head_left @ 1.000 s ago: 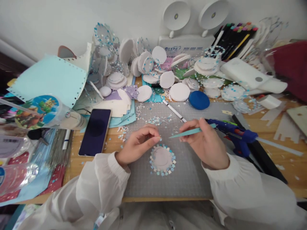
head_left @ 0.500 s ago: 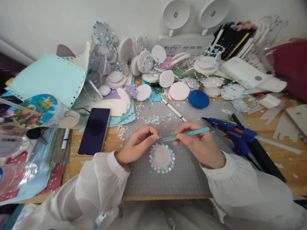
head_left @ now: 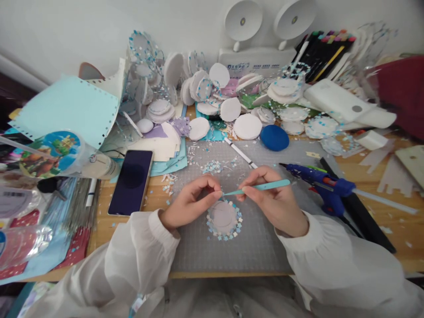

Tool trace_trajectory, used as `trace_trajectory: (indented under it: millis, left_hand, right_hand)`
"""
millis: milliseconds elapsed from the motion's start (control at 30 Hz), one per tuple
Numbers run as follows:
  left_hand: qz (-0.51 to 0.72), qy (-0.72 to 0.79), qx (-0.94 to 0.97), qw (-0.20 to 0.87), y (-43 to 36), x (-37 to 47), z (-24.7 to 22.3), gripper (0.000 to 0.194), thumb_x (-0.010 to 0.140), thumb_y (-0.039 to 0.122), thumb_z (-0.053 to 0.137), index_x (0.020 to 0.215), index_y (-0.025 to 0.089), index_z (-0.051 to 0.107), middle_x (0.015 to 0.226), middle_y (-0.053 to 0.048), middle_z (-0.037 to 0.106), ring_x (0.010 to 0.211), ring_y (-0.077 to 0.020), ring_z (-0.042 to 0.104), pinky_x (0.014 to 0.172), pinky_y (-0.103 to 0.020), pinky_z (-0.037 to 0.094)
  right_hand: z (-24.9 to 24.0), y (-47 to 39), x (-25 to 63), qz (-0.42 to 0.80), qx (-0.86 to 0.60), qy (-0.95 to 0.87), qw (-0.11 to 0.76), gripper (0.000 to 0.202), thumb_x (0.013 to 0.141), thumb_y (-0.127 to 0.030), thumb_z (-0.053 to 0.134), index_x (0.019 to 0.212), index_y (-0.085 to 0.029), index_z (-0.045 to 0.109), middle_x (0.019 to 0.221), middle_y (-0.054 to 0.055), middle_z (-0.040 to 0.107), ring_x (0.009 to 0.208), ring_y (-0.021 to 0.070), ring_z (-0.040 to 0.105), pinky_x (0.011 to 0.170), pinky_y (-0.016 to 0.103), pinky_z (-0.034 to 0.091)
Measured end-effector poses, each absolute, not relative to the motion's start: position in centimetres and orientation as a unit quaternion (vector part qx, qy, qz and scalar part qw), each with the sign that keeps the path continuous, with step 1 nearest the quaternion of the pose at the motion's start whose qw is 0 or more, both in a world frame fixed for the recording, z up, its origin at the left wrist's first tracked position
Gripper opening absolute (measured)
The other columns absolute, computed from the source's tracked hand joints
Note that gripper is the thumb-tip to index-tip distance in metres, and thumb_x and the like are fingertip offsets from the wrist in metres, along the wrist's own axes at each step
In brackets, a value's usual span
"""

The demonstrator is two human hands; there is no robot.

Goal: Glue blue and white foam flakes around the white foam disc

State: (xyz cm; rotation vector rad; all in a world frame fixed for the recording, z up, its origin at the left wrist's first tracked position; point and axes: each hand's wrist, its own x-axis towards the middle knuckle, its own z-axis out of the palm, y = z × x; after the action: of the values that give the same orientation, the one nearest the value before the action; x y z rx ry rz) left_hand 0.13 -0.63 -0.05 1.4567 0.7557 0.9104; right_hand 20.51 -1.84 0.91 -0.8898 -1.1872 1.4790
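Note:
My right hand [head_left: 273,198] is closed around a pair of teal tweezers [head_left: 265,186], their tips pointing left. Those tips meet the fingertips of my left hand [head_left: 192,201], which is pinched shut; whatever it holds is too small to make out. Just below both hands, a ring of small blue and white stars [head_left: 239,224] surrounds a pale round disc [head_left: 223,217] on the grey cutting mat [head_left: 258,251]. Loose star confetti [head_left: 212,166] lies scattered on the mat beyond my left hand.
Left of the mat lies a phone [head_left: 130,182], with a plastic cup [head_left: 56,154] farther left. A blue glue gun [head_left: 318,179] rests at right. Behind are a white marker [head_left: 240,152], a blue round lid [head_left: 274,137] and many white discs [head_left: 247,126] near an emergency lamp [head_left: 243,20].
The tweezers' tips have closed together and moved slightly left, reaching my left fingertips. My left hand has barely moved, and the ring of stars stays in place.

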Motion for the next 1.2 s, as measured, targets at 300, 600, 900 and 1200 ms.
trace_trajectory:
  millis: [300, 600, 900, 1200]
  left_hand:
    - [0.384, 0.320, 0.629, 0.596, -0.7, 0.0, -0.1, 0.016, 0.088, 0.030, 0.057, 0.083, 0.014, 0.058, 0.082, -0.004, 0.055, 0.077, -0.0142, 0.050, 0.072, -0.027, 0.040]
    - [0.376, 0.329, 0.618, 0.607, -0.6, -0.1, 0.2, 0.017, 0.088, 0.029, 0.056, 0.080, 0.015, 0.057, 0.081, -0.005, 0.054, 0.077, -0.0153, 0.049, 0.072, -0.028, 0.040]
    - [0.402, 0.346, 0.558, 0.639, -0.5, 0.0, -0.2, 0.024, 0.088, 0.023, 0.042, 0.065, 0.017, 0.042, 0.070, -0.002, 0.047, 0.070, -0.0154, 0.043, 0.068, -0.030, 0.034]
    - [0.453, 0.406, 0.572, 0.550, -0.5, 0.3, -0.3, 0.020, 0.087, 0.032, 0.058, 0.076, 0.017, 0.052, 0.076, 0.000, 0.049, 0.069, -0.0116, 0.045, 0.066, -0.026, 0.037]
  right_hand:
    - [0.7, -1.8, 20.5, 0.634, -0.354, -0.458, 0.513, 0.011, 0.082, -0.020, 0.067, 0.085, -0.023, 0.057, 0.074, -0.003, 0.068, 0.066, 0.0100, 0.064, 0.064, 0.024, 0.052]
    - [1.8, -1.1, 20.4, 0.674, -0.401, -0.337, 0.521, 0.022, 0.071, -0.027, 0.076, 0.077, -0.024, 0.055, 0.067, -0.006, 0.064, 0.062, 0.0101, 0.061, 0.064, 0.026, 0.052]
    - [2.4, 0.3, 21.6, 0.729, -0.373, -0.120, 0.561, 0.024, 0.062, -0.019, 0.080, 0.073, -0.021, 0.058, 0.061, -0.008, 0.056, 0.056, 0.0044, 0.052, 0.057, 0.017, 0.050]
    - [1.7, 0.1, 21.0, 0.752, -0.368, -0.136, 0.530, 0.027, 0.063, -0.020, 0.080, 0.073, -0.022, 0.056, 0.061, -0.008, 0.057, 0.056, 0.0052, 0.056, 0.060, 0.019, 0.053]
